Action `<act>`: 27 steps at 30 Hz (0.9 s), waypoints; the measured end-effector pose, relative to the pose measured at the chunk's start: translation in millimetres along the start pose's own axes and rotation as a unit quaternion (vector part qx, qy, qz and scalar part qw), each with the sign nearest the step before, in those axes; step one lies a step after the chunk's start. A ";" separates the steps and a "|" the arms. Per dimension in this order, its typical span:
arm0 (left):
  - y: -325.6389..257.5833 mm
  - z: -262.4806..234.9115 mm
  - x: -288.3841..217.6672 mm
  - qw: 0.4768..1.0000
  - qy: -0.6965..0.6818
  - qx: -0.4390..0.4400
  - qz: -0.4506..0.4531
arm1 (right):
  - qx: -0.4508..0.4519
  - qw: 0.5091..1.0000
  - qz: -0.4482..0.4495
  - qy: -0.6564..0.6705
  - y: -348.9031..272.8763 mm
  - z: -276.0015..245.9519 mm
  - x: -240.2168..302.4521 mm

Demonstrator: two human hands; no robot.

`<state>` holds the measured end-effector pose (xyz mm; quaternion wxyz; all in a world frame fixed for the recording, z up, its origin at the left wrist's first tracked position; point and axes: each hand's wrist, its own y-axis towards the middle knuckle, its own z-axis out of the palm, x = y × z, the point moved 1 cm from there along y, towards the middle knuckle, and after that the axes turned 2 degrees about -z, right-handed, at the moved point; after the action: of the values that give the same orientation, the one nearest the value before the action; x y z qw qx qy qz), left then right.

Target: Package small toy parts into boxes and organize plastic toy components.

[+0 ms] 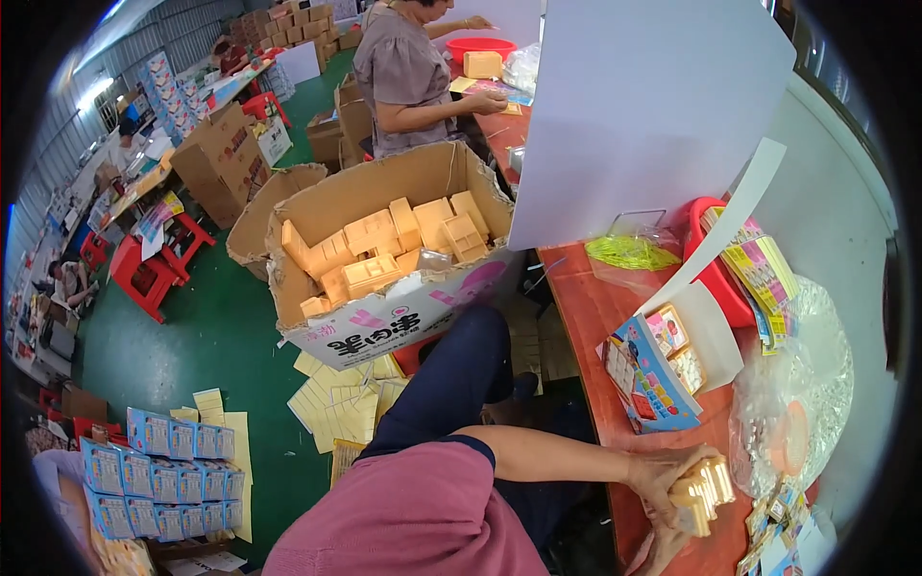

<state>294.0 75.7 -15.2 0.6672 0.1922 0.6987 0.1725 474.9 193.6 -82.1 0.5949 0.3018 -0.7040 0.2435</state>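
Observation:
Both of my hands are closed around a small stack of shiny, pale orange plastic cases [709, 492] at the red table's near edge. My left hand [665, 472] grips the stack from its far side. From below, my right hand [663, 545] holds the near side, only partly in view. Just beyond them stands an open blue printed carton [653, 379] with its white flap raised. Orange-framed cases [675, 348] with white and coloured contents sit inside it.
A big cardboard box [394, 307] of orange cases stands left of the table [591, 298]. A red basin [711, 274] with printed cards, clear plastic bags [807, 384] and small packets [778, 523] lie rightward. A white partition [643, 125] separates a co-worker [408, 82]. Blue cartons [163, 470] are stacked left.

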 end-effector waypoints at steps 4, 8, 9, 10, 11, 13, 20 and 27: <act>-14.2 -2.5 20.9 0.993 0.071 -0.054 0.074 | 0.084 0.994 -0.066 -0.006 -13.2 84.6 46.0; -17.7 5.9 13.8 0.995 0.078 -0.054 0.026 | 0.134 0.983 -0.126 -0.015 -28.8 105.7 65.4; -8.1 7.7 1.8 0.993 0.082 -0.032 0.079 | 0.130 0.982 -0.134 -0.024 -24.6 97.7 69.6; -3.2 7.3 -7.6 0.988 0.080 -0.015 0.131 | 0.128 0.982 -0.138 -0.034 -33.6 87.1 63.9; -2.7 4.5 -8.7 0.992 0.033 -0.016 0.118 | 0.123 0.982 -0.136 -0.044 -34.5 86.8 60.2; 5.6 -1.4 -23.1 0.989 -0.028 0.057 0.135 | 0.090 0.987 -0.115 -0.072 -35.2 68.8 40.1; -14.0 -9.0 39.8 0.996 0.014 -0.030 -0.081 | -0.042 0.996 -0.019 -0.076 -29.3 56.6 57.7; -11.1 -2.5 26.3 0.993 -0.033 -0.007 -0.116 | -0.072 0.997 0.018 -0.002 -35.2 58.3 79.6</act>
<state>290.2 79.2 -43.4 0.7065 0.1105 0.6928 0.0928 451.0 117.2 -14.4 0.6093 0.2461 -0.7262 0.2020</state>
